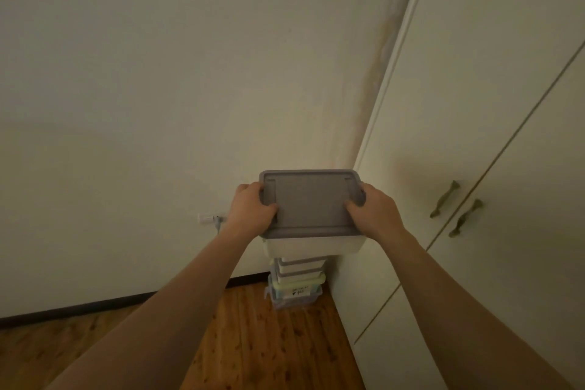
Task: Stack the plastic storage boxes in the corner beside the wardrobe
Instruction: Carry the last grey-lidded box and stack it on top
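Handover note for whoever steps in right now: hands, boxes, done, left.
Left hand grips the left end of the grey-lidded box; right hand grips the right end, thumbs on the lid.
The box sits above the stack of boxes in the corner beside the wardrobe; contact with the stack is hidden.
Done: several boxes stacked.
Left: seat this box squarely, release. No other boxes in view.

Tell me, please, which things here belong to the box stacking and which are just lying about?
Part of the job:
- grey-lidded box, gripped by left hand and right hand
- stack of boxes in the corner
- wardrobe beside it

Just there:
- white wall fitting
- wooden floor
- wall
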